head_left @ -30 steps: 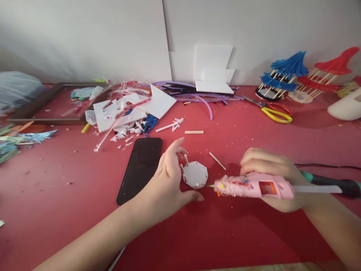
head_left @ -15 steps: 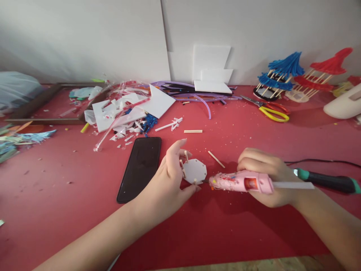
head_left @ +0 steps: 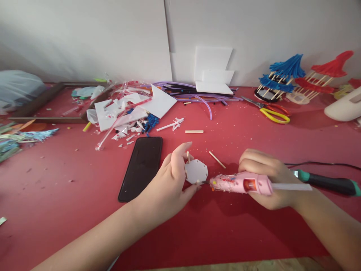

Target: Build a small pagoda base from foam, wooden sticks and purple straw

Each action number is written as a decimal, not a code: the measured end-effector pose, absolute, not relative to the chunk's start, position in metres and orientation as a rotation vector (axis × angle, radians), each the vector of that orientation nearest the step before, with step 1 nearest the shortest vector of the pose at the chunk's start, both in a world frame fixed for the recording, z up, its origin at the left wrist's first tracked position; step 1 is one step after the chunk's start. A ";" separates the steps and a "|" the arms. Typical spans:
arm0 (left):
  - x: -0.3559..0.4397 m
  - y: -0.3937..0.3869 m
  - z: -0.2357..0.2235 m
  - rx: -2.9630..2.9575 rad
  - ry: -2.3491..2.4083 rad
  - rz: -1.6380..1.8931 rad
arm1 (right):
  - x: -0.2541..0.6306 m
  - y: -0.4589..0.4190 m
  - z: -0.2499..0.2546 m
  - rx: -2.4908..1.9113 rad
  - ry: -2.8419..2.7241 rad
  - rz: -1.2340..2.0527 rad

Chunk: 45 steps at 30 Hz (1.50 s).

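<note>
A small white octagonal piece with short wooden sticks standing on it lies on the red table. My left hand curls around its left side, thumb and fingers pinching its edge. My right hand is wrapped round a pink glue gun, whose nozzle touches the octagon's lower right edge. A white glue stick pokes out of the gun's back.
A black phone lies just left of my left hand. Loose wooden sticks lie behind the octagon. A screwdriver lies at the right, scissors and stick-and-paper pagoda models at the back right, white scraps at the back left.
The glue gun's nozzle has moved left from beside the octagon to touch its edge. My left thumb has closed in on the piece.
</note>
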<state>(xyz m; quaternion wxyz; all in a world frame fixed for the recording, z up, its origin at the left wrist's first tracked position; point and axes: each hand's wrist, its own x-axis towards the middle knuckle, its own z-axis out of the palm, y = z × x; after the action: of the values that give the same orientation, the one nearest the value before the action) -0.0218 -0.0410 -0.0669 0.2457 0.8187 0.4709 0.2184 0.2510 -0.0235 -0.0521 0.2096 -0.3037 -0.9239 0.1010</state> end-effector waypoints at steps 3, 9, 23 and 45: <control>-0.022 -0.041 -0.071 2.277 1.260 0.664 | 0.251 -0.024 -0.052 -0.865 -2.570 0.268; -0.021 -0.036 -0.071 2.505 1.164 0.876 | 0.251 -0.024 -0.055 -0.855 -2.495 0.156; -0.019 -0.033 -0.058 2.660 1.089 1.014 | 0.254 -0.027 -0.050 -0.756 -2.399 0.051; -0.018 -0.034 -0.057 2.619 1.106 1.079 | 0.254 -0.025 -0.049 -0.822 -2.355 -0.076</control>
<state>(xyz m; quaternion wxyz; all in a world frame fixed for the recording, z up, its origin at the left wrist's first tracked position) -0.0184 -0.0336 -0.0573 0.0505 0.8601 0.3634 0.3545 0.2536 -0.0249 -0.0494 0.3174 -0.3122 -0.8950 -0.0288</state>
